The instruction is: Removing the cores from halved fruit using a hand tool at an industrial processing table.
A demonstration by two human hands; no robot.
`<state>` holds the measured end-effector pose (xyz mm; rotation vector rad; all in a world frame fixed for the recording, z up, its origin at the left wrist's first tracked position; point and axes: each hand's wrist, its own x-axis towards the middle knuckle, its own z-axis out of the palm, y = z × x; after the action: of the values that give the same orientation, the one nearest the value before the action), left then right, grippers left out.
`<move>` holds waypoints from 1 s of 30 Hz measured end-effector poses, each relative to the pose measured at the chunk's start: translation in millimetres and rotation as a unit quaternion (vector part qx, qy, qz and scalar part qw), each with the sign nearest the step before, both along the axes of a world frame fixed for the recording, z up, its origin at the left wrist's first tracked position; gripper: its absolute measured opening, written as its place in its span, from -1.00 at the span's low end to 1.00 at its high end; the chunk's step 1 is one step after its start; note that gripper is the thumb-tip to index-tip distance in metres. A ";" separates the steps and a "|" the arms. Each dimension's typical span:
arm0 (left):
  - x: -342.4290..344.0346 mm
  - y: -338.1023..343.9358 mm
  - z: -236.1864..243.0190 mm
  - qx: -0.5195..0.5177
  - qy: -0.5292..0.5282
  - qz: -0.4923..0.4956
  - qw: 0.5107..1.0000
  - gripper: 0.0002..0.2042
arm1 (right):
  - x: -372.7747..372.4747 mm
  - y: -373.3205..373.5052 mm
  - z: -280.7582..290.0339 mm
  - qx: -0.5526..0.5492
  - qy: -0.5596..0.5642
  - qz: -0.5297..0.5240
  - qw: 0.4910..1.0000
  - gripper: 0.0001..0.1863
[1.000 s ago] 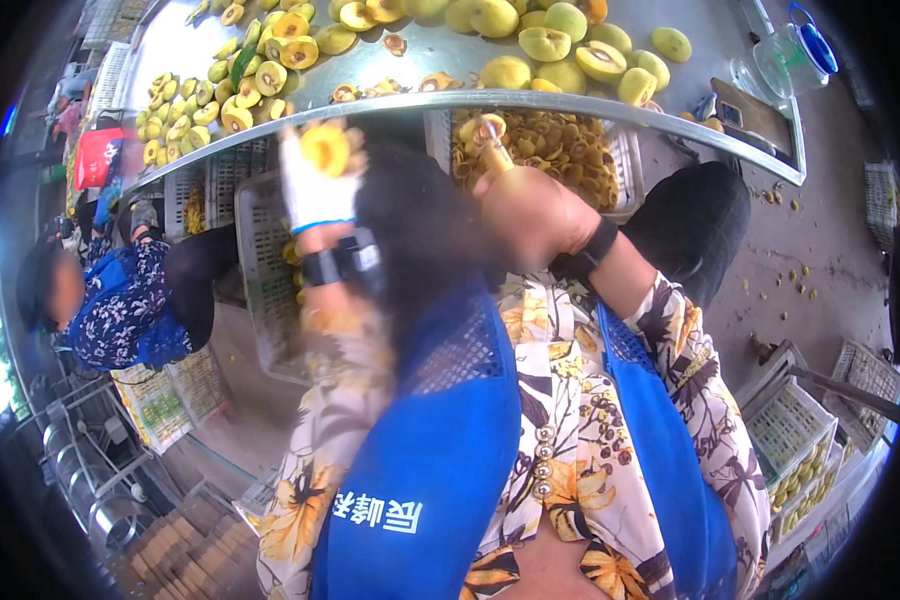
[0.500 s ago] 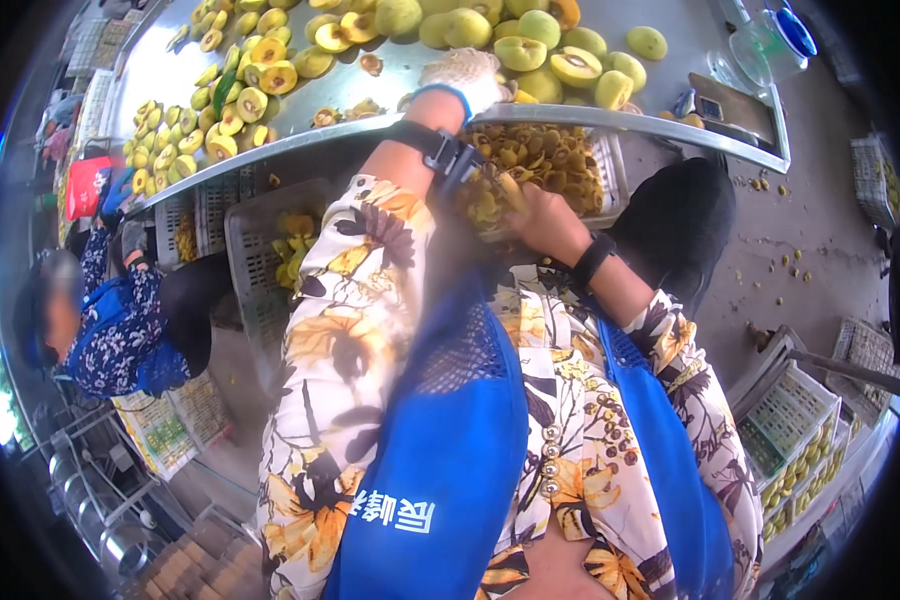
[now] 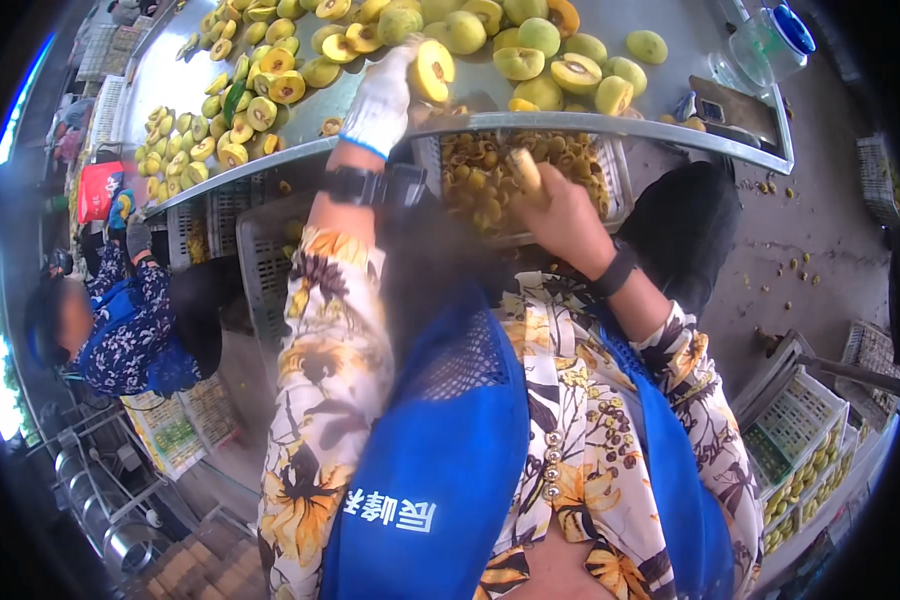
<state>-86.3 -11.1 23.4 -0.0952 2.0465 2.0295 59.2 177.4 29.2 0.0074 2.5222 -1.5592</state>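
Observation:
My left hand [image 3: 378,105], in a white glove, is over the near edge of the metal table [image 3: 360,95]. Its fingers are closed on a halved yellow peach [image 3: 431,72], cut face showing. Around it lie whole and halved peaches [image 3: 463,33]. My bare right hand [image 3: 567,215] grips a tool by its light wooden handle [image 3: 526,172]; the tool's working end cannot be made out. That hand is over a white crate [image 3: 618,178] under the table edge, filled with brown-yellow peach scraps [image 3: 480,175].
Smaller peach pieces [image 3: 232,125] are heaped at the table's left. A clear jar with a blue lid [image 3: 773,45] and a phone [image 3: 709,110] are at its right end. A co-worker [image 3: 135,320] sits at the left. Stacked crates of fruit [image 3: 800,430] stand at right.
My left hand has moved left and now shows the peach half in its fingers. My right hand has shifted slightly right, away from the left, with the handle pointing up.

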 end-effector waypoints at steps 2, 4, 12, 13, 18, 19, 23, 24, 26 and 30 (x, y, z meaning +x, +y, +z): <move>18.9 6.7 9.0 0.171 -0.094 0.007 0.981 -0.45 | -4.1 0.6 -9.8 -0.002 0.015 -0.011 1.000 -0.66; 33.8 8.6 6.1 0.205 -0.123 0.032 0.970 -0.35 | -9.7 -3.8 -7.1 -0.007 0.032 -0.002 0.999 -0.71; 70.7 36.3 12.4 0.191 -0.136 0.029 0.972 -0.34 | -1.2 -13.9 -8.8 0.039 0.122 0.038 0.991 -0.75; 69.5 34.0 9.4 0.175 -0.142 0.017 0.974 -0.34 | 0.2 -13.4 -8.0 0.047 0.118 0.043 0.991 -0.76; 67.5 22.6 14.0 0.087 -0.125 -0.081 0.985 -0.40 | 6.9 -12.7 -9.9 0.085 0.107 0.074 0.988 -0.77; 66.2 19.5 13.0 0.035 -0.108 -0.148 0.982 -0.43 | 8.1 -12.8 -9.8 0.105 0.076 0.096 0.987 -0.77; 69.0 17.1 17.0 -0.107 -0.047 -0.231 0.966 -0.36 | 9.1 -4.7 -17.0 0.073 0.053 0.187 0.978 -0.76; 66.1 12.4 8.6 -0.078 -0.042 -0.230 0.969 -0.38 | 10.2 -6.4 -11.7 0.044 0.132 0.168 0.976 -0.76; 78.9 27.7 38.0 0.032 -0.081 -0.132 0.987 -0.45 | 8.7 -6.1 -13.0 0.016 0.208 0.140 0.968 -0.75; 97.1 50.2 15.4 0.090 0.006 0.118 0.989 -0.58 | 6.5 -18.5 1.4 -0.192 -0.022 0.124 0.973 -0.75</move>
<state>10.7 39.1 38.8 -0.3056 1.9265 2.3497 65.6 158.9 30.6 -0.3066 2.0523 -1.8803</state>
